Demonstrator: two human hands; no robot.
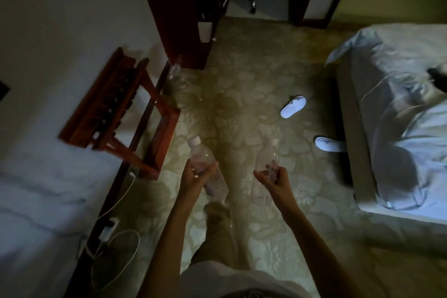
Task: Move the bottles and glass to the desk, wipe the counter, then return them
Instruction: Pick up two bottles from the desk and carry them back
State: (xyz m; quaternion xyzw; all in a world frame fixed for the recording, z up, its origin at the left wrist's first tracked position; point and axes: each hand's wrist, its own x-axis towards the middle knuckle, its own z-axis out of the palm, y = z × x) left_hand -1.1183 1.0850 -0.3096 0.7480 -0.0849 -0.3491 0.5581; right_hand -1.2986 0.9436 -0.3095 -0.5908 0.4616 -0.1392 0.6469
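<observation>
Left hand [193, 178] clamped around clear bottle [205, 167], cap tilted forward-left. Right hand [273, 180] clamped around second clear bottle [266, 162], cap pointing forward. Both bottles held above patterned carpet [242, 80], between beds. White slippers [293, 106] beside right bed [399, 104]. Wooden luggage rack [121, 113] at left.
</observation>
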